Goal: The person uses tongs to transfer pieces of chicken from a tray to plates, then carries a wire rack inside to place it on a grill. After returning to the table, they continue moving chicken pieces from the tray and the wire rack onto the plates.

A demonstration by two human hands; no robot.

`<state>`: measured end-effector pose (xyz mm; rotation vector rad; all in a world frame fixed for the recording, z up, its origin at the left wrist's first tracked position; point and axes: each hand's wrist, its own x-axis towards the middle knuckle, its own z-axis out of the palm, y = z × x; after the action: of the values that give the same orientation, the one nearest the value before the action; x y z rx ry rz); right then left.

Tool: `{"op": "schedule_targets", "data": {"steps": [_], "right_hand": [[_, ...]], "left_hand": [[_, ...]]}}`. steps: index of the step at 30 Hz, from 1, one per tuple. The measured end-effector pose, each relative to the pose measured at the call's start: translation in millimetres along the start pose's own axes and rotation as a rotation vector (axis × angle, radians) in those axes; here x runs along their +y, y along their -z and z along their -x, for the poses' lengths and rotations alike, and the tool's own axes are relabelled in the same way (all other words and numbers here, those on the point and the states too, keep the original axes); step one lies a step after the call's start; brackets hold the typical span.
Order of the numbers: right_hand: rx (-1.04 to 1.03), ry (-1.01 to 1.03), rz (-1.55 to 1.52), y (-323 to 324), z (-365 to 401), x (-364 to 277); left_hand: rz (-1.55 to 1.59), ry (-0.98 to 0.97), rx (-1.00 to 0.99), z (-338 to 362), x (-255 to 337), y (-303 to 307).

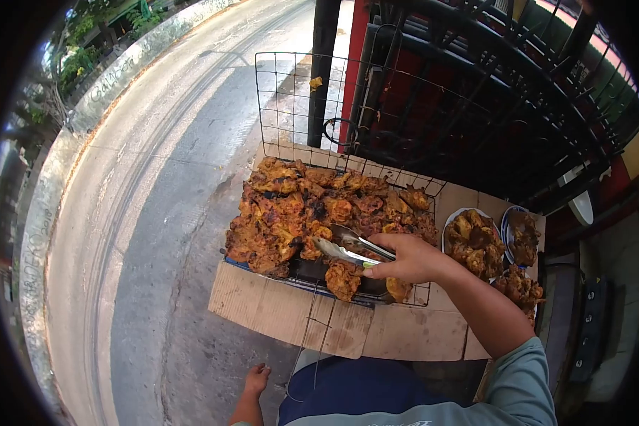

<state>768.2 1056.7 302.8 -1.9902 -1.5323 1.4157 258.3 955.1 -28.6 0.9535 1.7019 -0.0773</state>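
My right hand (413, 258) is closed around metal tongs (348, 250), reaching in from the right over the wire grill basket (420, 292). Grilled chicken pieces (270, 213), orange-brown and charred in spots, cover most of the basket. The tongs' tips overlap pieces near the basket's front middle, and a separate piece of chicken (343, 279) lies just below them. My left hand (257, 378) hangs low beside my body, away from the grill, with its fingers curled in and nothing showing in them.
Cardboard (277, 305) covers the surface under the basket. Plates of chicken (474, 243) stand to the right. The basket's wire lid (291, 99) stands raised at the back, near a black metal gate (461, 121). A road (156, 177) runs along the left.
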Motion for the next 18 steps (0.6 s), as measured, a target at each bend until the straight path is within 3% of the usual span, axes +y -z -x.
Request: {"op": "schedule_targets", "data": {"steps": [6,8,12,16,18], "right_hand": [[-0.027,0.154,-0.228,-8.1,-2.4,46.0],[-0.118,-0.04,-0.654,-5.0,13.5,48.9],[-0.039,-0.043,-0.882,-1.8,52.9,54.8],[0.016,0.033,-1.061,2.7,99.7,91.1],[0.139,0.02,-1.13,6.2,136.0,112.5]], "left_hand": [[-0.01,-0.022,0.011,6.3,-8.9,1.9],[-0.026,-0.03,0.006,5.5,-14.6,1.3],[-0.02,-0.002,0.015,-6.5,-44.8,-0.2],[-0.035,0.068,0.014,0.2,-24.1,0.6],[0.019,0.054,-0.025,-16.1,-29.8,-2.6]]}}
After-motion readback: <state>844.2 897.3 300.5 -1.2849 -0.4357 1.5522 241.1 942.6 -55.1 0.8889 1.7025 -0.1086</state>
